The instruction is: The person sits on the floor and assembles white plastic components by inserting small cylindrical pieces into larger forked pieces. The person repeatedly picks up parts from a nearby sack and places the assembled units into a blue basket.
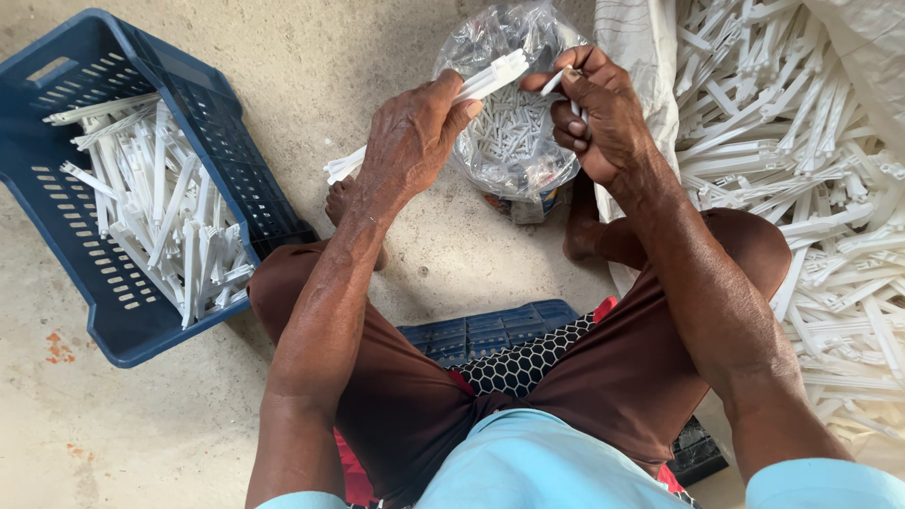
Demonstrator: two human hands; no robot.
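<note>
Curled fingers of the left hand (410,132) make a closed grip around a bundle of long white plastic strips (429,111), which runs slantwise from the lower left, past the palm, up to the right above the bag. That forearm rises steeply from the lap, wrist bent slightly inward, back of the hand toward the camera. The right hand (603,118) is raised opposite it, its fingers folded in and its thumb and forefinger pressed together on a small white plastic piece (558,83); just how much of that piece sits inside the fist is hard to make out. The two hands are close together but apart, both above a clear plastic bag of small white parts (509,141) standing on the concrete floor (311,66) between the person's bare feet. To the left lies a dark blue slotted plastic crate (57,217) partly filled with more white strips. On the right, a large loose heap of white plastic strips (801,188) lies on a pale sack.
</note>
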